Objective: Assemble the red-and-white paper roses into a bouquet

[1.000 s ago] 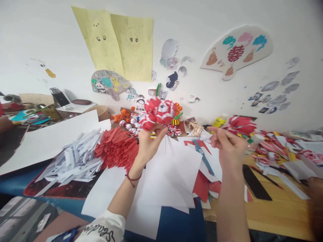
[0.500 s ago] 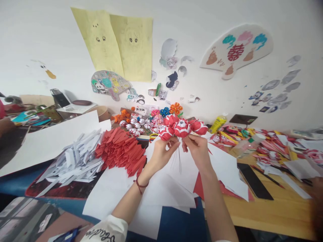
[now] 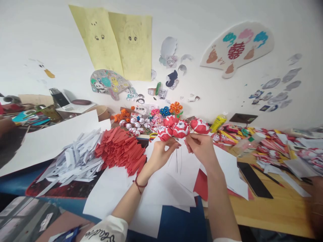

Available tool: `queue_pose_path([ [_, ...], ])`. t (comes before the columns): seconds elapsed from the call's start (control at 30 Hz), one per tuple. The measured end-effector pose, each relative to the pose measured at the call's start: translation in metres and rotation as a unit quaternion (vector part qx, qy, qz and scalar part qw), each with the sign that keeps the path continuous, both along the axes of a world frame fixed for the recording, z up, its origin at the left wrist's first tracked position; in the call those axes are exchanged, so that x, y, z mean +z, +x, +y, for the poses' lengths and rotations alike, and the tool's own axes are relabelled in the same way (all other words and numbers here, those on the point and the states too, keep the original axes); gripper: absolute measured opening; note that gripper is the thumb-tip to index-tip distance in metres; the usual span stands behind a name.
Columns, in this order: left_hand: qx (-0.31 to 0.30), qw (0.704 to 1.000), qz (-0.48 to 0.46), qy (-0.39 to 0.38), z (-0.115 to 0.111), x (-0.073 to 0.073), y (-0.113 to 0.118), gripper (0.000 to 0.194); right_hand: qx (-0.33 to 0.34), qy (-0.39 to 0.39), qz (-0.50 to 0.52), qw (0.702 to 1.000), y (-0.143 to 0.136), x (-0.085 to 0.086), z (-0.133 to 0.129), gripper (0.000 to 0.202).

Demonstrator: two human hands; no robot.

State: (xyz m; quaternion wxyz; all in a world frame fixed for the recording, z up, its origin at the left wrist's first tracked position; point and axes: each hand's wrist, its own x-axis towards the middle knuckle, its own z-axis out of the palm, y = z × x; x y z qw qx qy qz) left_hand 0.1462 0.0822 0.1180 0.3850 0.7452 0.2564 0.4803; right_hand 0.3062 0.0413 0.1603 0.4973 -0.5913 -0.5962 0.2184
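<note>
Several red-and-white paper flowers with thin wire stems are held up in the middle of the view. My left hand is closed around the stems just under the left flowers, with thumb and fingers pinched together. My right hand pinches beneath the rightmost flower, which sits a little apart from the others. Thin wires hang down between my hands over the white paper sheets.
Left of my hands lie piles of red paper strips and white strips. Finished flowers stand behind. To the right are a black phone, a yellow bottle and a person's hand at the edge.
My right hand has moved slightly right with the rightmost flower, widening the gap to the others. My left hand and its flowers have barely moved.
</note>
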Motion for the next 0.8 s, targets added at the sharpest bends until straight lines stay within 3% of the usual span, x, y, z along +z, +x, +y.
queue_pose_path([
  [0.17, -0.014, 1.000, -0.003, 0.001, -0.002, -0.004, 0.007, 0.020, 0.005, -0.033, 0.025, 0.999, -0.003, -0.003, 0.003, 0.036],
  [0.33, -0.042, 0.998, -0.038, -0.024, -0.001, -0.011, 0.009, 0.020, 0.014, -0.017, 0.038, 0.999, -0.006, -0.012, 0.002, 0.036],
  [0.63, 0.006, 0.999, -0.048, -0.002, -0.006, -0.016, 0.009, 0.017, 0.047, 0.038, 0.081, 0.995, -0.010, -0.025, -0.005, 0.036],
  [0.8, 0.021, 0.999, -0.048, 0.013, -0.009, -0.018, 0.011, 0.017, 0.026, 0.049, 0.067, 0.996, -0.011, -0.028, -0.011, 0.038],
])
